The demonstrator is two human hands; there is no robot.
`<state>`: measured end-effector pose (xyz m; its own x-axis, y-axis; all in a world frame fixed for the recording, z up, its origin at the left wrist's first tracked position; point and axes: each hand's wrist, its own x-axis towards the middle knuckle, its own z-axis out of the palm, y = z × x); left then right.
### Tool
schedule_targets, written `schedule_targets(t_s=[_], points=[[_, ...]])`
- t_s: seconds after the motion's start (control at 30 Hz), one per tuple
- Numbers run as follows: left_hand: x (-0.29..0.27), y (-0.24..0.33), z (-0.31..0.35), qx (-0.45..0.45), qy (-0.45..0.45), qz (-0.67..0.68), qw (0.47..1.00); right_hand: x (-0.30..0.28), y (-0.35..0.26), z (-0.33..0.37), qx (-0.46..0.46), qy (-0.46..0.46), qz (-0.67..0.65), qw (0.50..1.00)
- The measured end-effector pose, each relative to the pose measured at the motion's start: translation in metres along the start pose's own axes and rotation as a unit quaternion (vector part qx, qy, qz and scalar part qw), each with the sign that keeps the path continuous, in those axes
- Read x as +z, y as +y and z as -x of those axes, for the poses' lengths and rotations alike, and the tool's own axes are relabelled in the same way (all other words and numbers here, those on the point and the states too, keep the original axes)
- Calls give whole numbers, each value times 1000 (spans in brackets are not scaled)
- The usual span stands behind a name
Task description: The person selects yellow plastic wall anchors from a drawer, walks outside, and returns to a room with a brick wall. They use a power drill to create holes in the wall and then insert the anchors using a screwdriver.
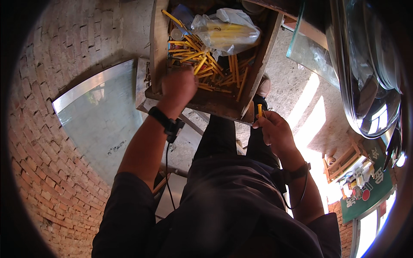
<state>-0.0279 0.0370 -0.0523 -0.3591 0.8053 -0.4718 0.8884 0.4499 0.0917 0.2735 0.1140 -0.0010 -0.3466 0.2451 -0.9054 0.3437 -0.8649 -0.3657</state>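
Observation:
A wooden drawer in front of me holds a loose heap of slim yellow plastic wall plugs. My left hand is over its near left corner, fingers closed. A bright yellow wall plug sticks out at those fingertips; the grip itself is mostly hidden by the hand. To the right, just outside the drawer's near right corner, my right hand pinches another yellow wall plug between thumb and finger, its end pointing up. A clear plastic bag with more yellow pieces lies at the drawer's far side.
A pane of glass leans by the brick wall on the left. Another glass pane and a stack of curved clear sheets are at the right. A green sign and a wooden frame lie farther right.

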Motion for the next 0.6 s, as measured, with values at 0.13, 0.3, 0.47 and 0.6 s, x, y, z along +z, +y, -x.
schedule_targets(t_s=[0.13,0.3,0.47,0.6], points=[[-12,-13,1,24,26,41,999,-4,8,-3,-32,-16,18,999],[-11,35,3,211,62,173,960,-4,14,-8,-70,-34,85,993],[3,62,-6,217,-52,133,966,-5,15,-8,-99,-33,137,985],[1,54,-4,217,-40,123,968,-7,16,-8,-93,-23,143,985]])
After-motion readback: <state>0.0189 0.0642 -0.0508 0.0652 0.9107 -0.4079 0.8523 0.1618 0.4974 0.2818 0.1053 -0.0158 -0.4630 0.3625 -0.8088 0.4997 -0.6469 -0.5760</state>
